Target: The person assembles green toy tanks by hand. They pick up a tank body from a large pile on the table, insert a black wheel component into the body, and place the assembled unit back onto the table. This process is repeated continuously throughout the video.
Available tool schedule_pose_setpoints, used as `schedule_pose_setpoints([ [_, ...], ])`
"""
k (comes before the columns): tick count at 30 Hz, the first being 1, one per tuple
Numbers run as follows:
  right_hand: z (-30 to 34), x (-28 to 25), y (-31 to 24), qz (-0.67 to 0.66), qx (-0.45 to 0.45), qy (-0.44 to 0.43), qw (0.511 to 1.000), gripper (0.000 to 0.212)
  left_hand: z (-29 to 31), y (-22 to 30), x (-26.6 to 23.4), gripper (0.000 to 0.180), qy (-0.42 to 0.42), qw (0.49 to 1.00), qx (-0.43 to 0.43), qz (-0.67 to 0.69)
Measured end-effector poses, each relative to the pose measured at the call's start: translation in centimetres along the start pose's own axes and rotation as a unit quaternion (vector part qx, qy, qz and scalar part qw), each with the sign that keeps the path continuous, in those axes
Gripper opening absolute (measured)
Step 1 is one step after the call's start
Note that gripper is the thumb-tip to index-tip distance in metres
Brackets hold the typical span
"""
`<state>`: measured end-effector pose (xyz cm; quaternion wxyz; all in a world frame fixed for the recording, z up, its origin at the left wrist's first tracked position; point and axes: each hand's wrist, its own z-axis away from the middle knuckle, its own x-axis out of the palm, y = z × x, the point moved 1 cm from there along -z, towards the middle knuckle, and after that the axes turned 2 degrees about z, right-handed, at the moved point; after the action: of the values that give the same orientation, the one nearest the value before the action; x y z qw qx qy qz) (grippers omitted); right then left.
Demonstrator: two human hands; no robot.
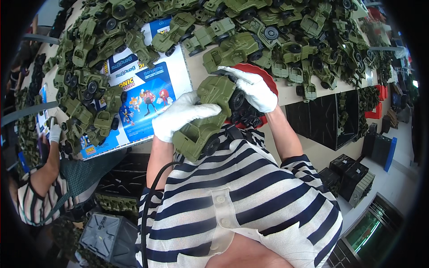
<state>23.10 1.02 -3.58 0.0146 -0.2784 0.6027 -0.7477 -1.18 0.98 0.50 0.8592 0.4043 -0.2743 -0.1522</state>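
Clasping green toy vehicle (213,91) in left hand (179,117); right hand (255,90) fingers bent beside wheel (236,99), contents unclear. Seemingly assembling; next likely needs steady alignment.

Olive-grn toy truck (213,123), blk wheels (211,145) on; held aslant, wheels to R side.

Olive-green toy jeep (213,121) with black wheels (212,145), white-gloved hands (176,118), navy-and-white striped shirt (214,172), red basin (271,85)

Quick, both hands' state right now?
Left white-gloved hand: holding olive-green plastic toy truck.
Right white-gloved hand: at the truck's far end; grip unclear.
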Motion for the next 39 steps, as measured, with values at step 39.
schedule_pose_setpoints([
  [39, -3.3, 2.0, -0.2, 0.386, -0.282, 0.302, 0.825, 0.021, -6.0, -3.1, 1.6, 0.053, 0.241, 0.896, 0.362, -0.088],
])
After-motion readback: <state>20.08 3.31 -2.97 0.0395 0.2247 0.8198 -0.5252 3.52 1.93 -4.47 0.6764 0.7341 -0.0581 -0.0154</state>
